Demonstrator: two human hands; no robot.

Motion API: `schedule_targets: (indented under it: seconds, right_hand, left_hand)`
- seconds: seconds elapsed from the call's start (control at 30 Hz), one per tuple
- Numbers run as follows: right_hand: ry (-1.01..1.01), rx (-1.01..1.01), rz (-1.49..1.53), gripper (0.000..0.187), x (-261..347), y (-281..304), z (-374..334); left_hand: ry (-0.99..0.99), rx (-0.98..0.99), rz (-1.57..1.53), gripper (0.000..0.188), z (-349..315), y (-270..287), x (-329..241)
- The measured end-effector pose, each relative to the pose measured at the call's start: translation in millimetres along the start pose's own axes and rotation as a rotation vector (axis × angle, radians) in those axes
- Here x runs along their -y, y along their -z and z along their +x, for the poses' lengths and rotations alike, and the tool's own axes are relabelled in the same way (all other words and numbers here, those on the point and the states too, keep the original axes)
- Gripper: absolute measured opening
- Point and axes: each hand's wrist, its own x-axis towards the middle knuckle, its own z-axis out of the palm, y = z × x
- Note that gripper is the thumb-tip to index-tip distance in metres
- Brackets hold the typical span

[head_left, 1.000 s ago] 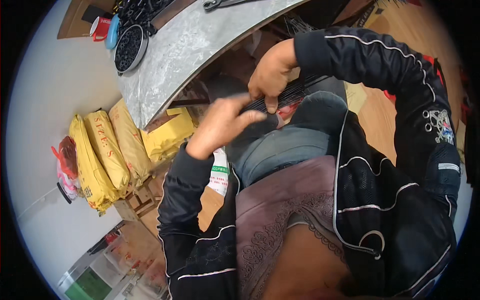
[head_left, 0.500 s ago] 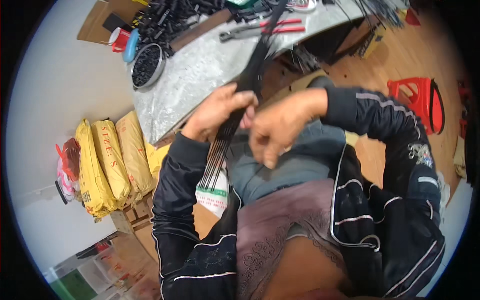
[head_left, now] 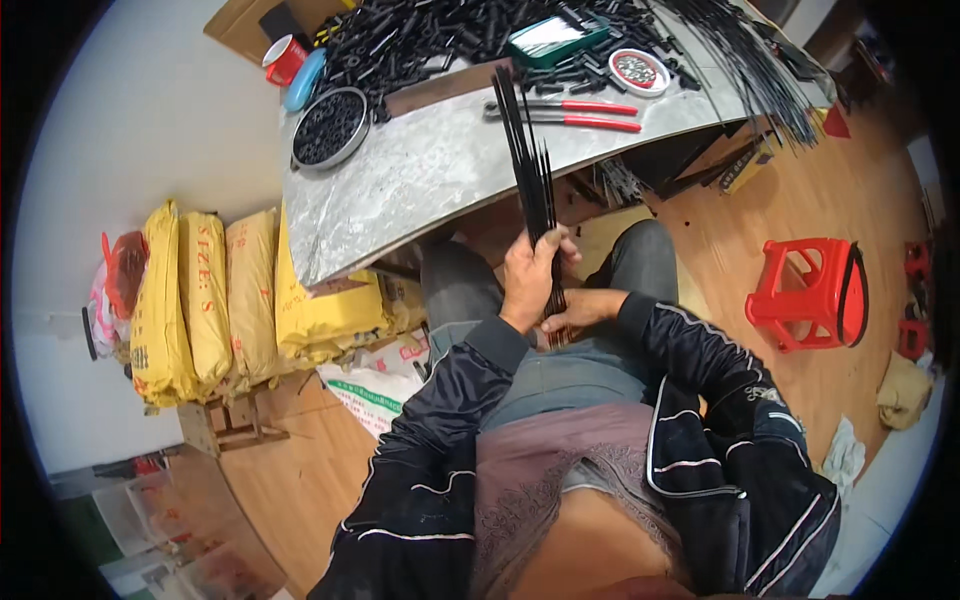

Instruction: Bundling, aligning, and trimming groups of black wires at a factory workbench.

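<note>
My left hand [head_left: 530,280] is closed round a bundle of thin black rods [head_left: 530,170], just beyond my lap. The bundle stands nearly upright in the picture, its far ends reaching over the table edge and fanning slightly apart. Lower down, my right hand [head_left: 588,308] closes on the near end of the same bundle, its thumb against the rods and its other fingers mostly hidden behind them. On the table beyond lies a long-handled cutter or pliers with red grips [head_left: 600,115], just right of the bundle's far ends.
The grey table [head_left: 400,205] bears a heap of black parts [head_left: 430,40], a bowl of black rings [head_left: 330,128], a green tray [head_left: 555,45], a dish of small metal pieces [head_left: 638,72] and more black rods [head_left: 745,70]. Yellow sacks [head_left: 205,300] stand left, a red stool [head_left: 805,295] right.
The bundle has turned from a slant to nearly upright. My right hand, apart from it and blurred before, has come onto its near end. The whole view has shifted.
</note>
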Motion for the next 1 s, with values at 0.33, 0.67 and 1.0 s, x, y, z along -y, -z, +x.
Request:
schedule_targets:
  seconds: [0.33, 0.67, 1.0]
  right_hand:
    - [0.206, 0.1, -0.354, 0.049, -21.5, -39.1, 1.1]
    - [0.18, 0.193, -0.273, 0.048, 8.8, -28.8, -26.4]
    - [1.149, -0.266, 0.025, 0.059, 226.2, 82.9, -151.2]
  left_hand:
    - [-0.028, 0.067, -0.034, 0.024, -59.1, 18.8, 0.4]
    - [-0.102, 0.216, -0.021, 0.032, -16.8, -4.1, -63.5]
    - [-0.005, 0.247, -0.251, 0.05, -32.0, -25.6, -43.4]
